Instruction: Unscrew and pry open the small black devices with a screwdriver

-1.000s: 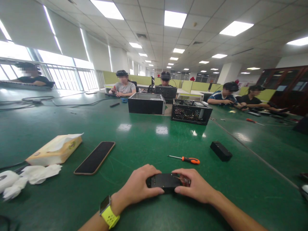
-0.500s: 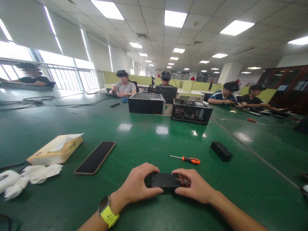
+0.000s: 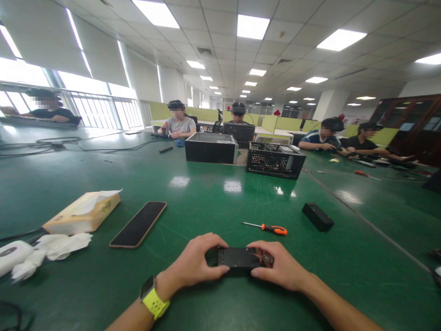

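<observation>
A small black rectangular box (image 3: 237, 260) lies flat on the near part of the table, between my two hands. My left hand (image 3: 204, 259), with a watch on a yellow-green strap (image 3: 155, 303) at the wrist, curls its thumb and fingers around the left end. The right end is gripped by my right hand (image 3: 280, 265), thumb at the near side and fingers at the far side. Something brownish and partly see-through shows at that end, too small to name. Beyond my right hand lies an orange-and-black screwdriver (image 3: 274, 229), its shaft pointing left.
A second black box (image 3: 317, 216) lies to the right. On the left are a phone (image 3: 139, 224), a tissue pack (image 3: 81, 216) and crumpled tissues (image 3: 62, 246). Two black computer cases (image 3: 211, 151) (image 3: 275, 161) stand farther back. Other people sit around the far edges.
Both hands keep hold of the black box in nearly the same place. My left thumb has shifted slightly left along the near edge. The whole view has moved a little.
</observation>
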`<action>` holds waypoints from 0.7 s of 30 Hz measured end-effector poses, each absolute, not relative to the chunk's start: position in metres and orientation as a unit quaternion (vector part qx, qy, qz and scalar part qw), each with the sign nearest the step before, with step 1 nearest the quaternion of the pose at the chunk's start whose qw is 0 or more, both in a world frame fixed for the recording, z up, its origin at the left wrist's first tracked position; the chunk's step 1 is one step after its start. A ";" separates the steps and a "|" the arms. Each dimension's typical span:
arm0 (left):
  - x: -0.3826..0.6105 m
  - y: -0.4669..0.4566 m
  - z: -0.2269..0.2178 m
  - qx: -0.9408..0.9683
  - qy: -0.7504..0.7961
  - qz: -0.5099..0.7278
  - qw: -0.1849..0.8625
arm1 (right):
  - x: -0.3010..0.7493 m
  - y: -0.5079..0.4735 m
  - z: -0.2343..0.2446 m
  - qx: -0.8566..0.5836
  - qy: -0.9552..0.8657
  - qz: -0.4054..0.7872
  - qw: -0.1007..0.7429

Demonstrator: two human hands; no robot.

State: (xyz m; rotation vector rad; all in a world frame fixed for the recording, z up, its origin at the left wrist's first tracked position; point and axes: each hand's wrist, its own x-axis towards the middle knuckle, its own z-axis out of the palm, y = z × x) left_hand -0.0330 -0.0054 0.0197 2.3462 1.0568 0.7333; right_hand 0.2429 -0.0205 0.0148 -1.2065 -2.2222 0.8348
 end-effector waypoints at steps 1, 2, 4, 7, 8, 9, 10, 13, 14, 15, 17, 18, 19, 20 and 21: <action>-0.034 -0.005 0.019 0.850 0.383 0.271 0.238 | 0.243 -0.020 0.014 -0.437 -0.811 0.307 0.239; -0.035 -0.004 0.018 0.848 0.382 0.273 0.244 | 0.243 -0.021 0.014 -0.434 -0.812 0.308 0.239; -0.036 -0.002 0.017 0.845 0.382 0.277 0.253 | 0.243 -0.021 0.013 -0.437 -0.812 0.303 0.242; -0.036 -0.001 0.017 0.844 0.377 0.281 0.258 | 0.242 -0.022 0.011 -0.452 -0.810 0.283 0.244; -0.036 0.000 0.017 0.846 0.373 0.282 0.256 | 0.242 -0.023 0.010 -0.455 -0.810 0.277 0.245; -0.036 0.000 0.017 0.848 0.371 0.283 0.253 | 0.242 -0.023 0.010 -0.456 -0.810 0.274 0.246; -0.037 0.000 0.018 0.848 0.372 0.284 0.250 | 0.242 -0.023 0.009 -0.455 -0.811 0.272 0.248; -0.037 0.000 0.018 0.847 0.376 0.286 0.244 | 0.242 -0.022 0.007 -0.454 -0.810 0.272 0.252; -0.038 0.001 0.018 0.848 0.375 0.286 0.243 | 0.242 -0.021 0.006 -0.455 -0.810 0.273 0.252; -0.038 0.001 0.018 0.849 0.374 0.285 0.242 | 0.242 -0.021 0.006 -0.455 -0.809 0.273 0.251; -0.038 0.001 0.019 0.852 0.372 0.282 0.237 | 0.242 -0.021 0.006 -0.456 -0.809 0.273 0.251; -0.039 0.001 0.019 0.853 0.372 0.283 0.233 | 0.241 -0.021 0.006 -0.457 -0.808 0.273 0.252; -0.039 0.001 0.018 0.853 0.372 0.285 0.230 | 0.241 -0.022 0.007 -0.457 -0.807 0.275 0.254; -0.039 0.001 0.018 0.851 0.372 0.291 0.228 | 0.240 -0.022 0.007 -0.455 -0.806 0.278 0.257; -0.040 0.001 0.017 0.848 0.373 0.302 0.226 | 0.240 -0.022 0.007 -0.451 -0.804 0.287 0.262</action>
